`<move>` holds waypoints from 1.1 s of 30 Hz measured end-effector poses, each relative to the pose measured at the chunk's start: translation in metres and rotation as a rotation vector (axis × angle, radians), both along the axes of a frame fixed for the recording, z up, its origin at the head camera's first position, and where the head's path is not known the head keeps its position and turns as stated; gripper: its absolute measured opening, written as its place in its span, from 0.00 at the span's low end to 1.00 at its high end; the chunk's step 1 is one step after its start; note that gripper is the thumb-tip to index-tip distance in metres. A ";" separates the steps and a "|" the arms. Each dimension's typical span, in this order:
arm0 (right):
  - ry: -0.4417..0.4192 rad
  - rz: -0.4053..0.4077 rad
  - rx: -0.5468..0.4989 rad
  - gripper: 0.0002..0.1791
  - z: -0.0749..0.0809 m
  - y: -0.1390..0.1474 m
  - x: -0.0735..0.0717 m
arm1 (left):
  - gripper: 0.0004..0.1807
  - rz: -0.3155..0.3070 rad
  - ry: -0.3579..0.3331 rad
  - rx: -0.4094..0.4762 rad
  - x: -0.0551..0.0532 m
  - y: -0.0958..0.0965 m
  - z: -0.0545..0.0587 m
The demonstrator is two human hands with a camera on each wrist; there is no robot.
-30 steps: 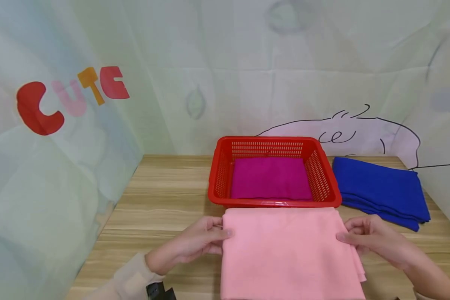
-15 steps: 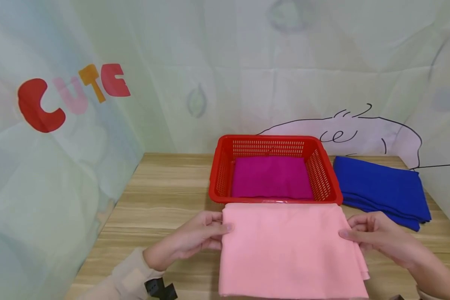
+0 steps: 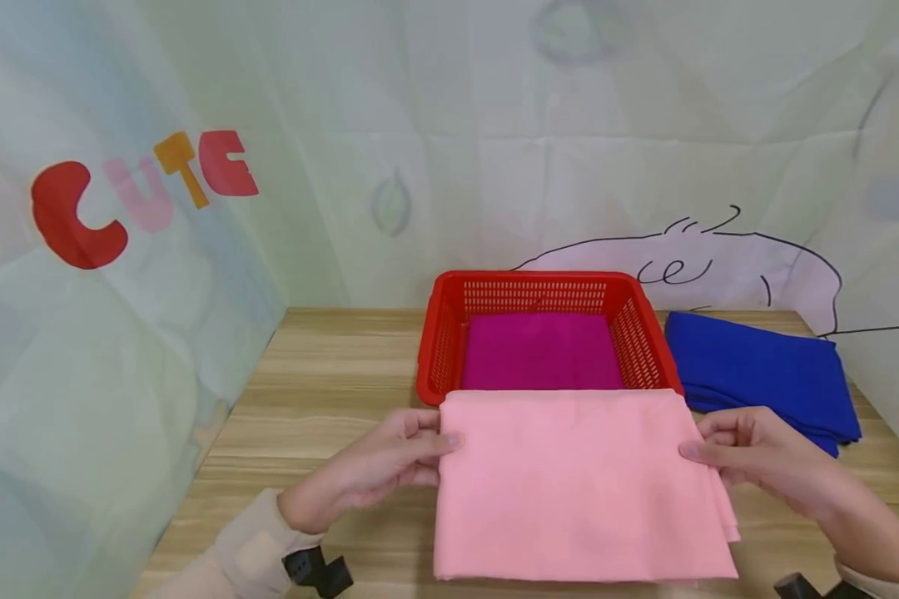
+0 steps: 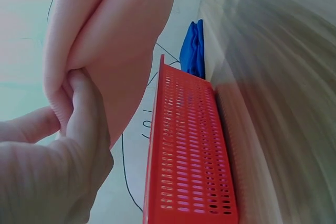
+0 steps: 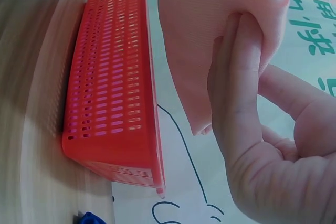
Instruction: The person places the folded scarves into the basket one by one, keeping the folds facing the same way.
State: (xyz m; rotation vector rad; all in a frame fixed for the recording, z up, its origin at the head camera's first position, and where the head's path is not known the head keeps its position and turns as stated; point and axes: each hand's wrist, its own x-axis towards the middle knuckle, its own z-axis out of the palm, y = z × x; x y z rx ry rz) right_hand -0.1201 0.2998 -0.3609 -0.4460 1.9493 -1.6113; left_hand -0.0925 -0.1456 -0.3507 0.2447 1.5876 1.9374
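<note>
A folded pink cloth (image 3: 584,491) hangs between both hands, lifted off the table and overlapping the near rim of a red basket (image 3: 434,341) in the head view. My left hand (image 3: 378,462) pinches its left edge, thumb on the near face and fingers behind. On the opposite edge my right hand (image 3: 764,457) pinches it the same way. Both wrist views show the cloth (image 4: 123,51) raised above the table, with the perforated basket wall (image 5: 113,72) beyond it. Inside the basket lies a folded magenta cloth (image 3: 543,349), its near part hidden by the pink one.
A folded blue cloth (image 3: 757,374) lies right of the basket, close to the right hand. Wood-grain table (image 3: 330,366) extends to the left. A printed curtain (image 3: 345,166) stands behind and along the left side. Dark devices sit at both wrists.
Both hands have raised the pink cloth and carried it a little forward, so it now covers the basket's near rim. The basket and the blue cloth have stayed in place.
</note>
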 end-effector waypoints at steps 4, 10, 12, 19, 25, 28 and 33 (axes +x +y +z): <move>-0.018 -0.007 0.000 0.09 0.005 -0.001 -0.004 | 0.25 -0.005 0.026 0.001 -0.003 -0.002 0.004; 0.003 -0.011 0.007 0.09 0.011 -0.003 -0.008 | 0.24 -0.013 0.050 0.011 -0.007 -0.003 0.007; 0.010 -0.019 0.020 0.09 0.012 -0.004 -0.009 | 0.24 -0.011 0.060 0.015 -0.009 -0.003 0.008; 0.022 -0.040 0.047 0.08 0.016 -0.004 -0.013 | 0.24 -0.012 0.064 0.020 -0.015 -0.003 0.010; 0.040 -0.043 0.060 0.08 0.021 -0.003 -0.018 | 0.24 -0.009 0.071 0.023 -0.021 -0.001 0.013; 0.046 -0.054 0.076 0.08 0.024 -0.003 -0.021 | 0.24 -0.001 0.072 0.024 -0.026 0.000 0.015; 0.047 -0.072 0.088 0.07 0.029 -0.005 -0.027 | 0.22 0.002 0.090 0.042 -0.033 0.001 0.018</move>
